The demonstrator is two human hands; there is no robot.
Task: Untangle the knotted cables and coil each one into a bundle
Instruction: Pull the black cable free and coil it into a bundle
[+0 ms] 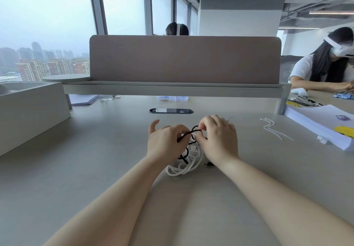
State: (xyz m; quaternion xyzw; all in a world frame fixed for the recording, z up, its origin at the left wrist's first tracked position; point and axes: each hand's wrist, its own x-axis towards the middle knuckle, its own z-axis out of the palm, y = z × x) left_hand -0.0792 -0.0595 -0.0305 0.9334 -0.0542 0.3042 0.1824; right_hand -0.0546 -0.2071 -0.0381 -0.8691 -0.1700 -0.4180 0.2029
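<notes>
well off to the left of the left hand, a grey box (28,108) sits on the grey table (95,150). the left hand (164,142) hovers low over the table, thumb lifted away and the other fingers curled in on the black cable (193,131), whose strand comes out from under those fingers. between the two hands, the black cable rises in a small loop and then runs down through the tangle. just below the hands and nearer the body, the white cable (183,167) lies on the table in loose rings, with the black one crossing through it. the right hand (218,138) is just beside the left, thumb and forefinger pinching the top of the black loop, the remaining fingers bent. by the right wrist a small dark plug (209,164) rests on the table. beyond both hands a dark oval cable port (170,110) is set into the table, with a brown divider panel (183,58) behind it. to the right of the right hand, well apart, lie two white zip ties (272,129), then a stack of paper (321,125). farther right, another person (325,64) sits at the table wearing a white headset.
</notes>
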